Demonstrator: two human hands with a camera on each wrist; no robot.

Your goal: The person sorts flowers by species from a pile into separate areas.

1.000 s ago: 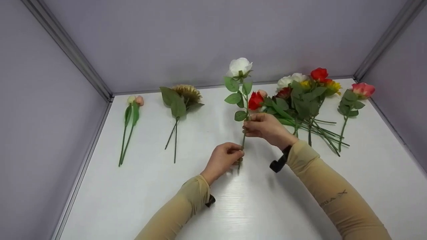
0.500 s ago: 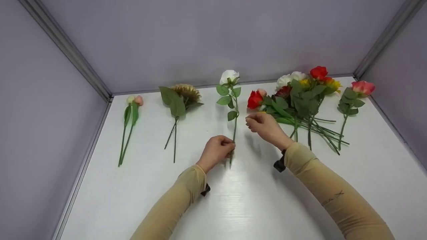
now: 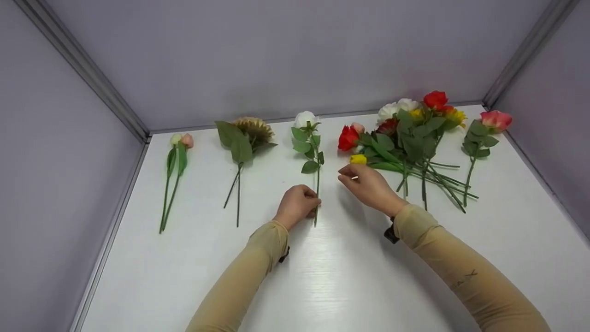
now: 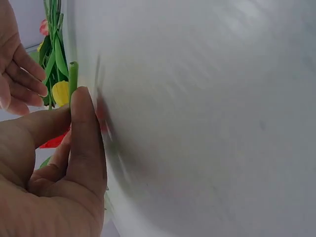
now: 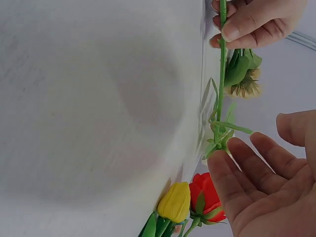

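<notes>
My left hand [image 3: 298,205] pinches the lower stem of a white rose [image 3: 306,120] between thumb and fingers. The rose points toward the back wall, its leafy stem close over the table. In the left wrist view the cut end of its green stem [image 4: 73,74] pokes out past the fingertips. To the right, my right hand [image 3: 368,186] holds nothing, its fingers relaxed and apart from the stem. Near its fingertips lie a yellow tulip [image 3: 358,159] and a red rose [image 3: 348,138]; the right wrist view shows its open palm beside both blooms.
Two pale tulips [image 3: 180,140] lie at the far left, and a beige flower [image 3: 254,129] with large leaves lies left of the white rose. A mixed pile of flowers [image 3: 415,133] and a separate pink rose [image 3: 496,121] occupy the right. Walls [image 3: 295,55] border the white table [image 3: 193,276].
The white rose has come down and left toward the table in my left hand. My right hand has let go of its stem, leaving the yellow tulip in sight.
</notes>
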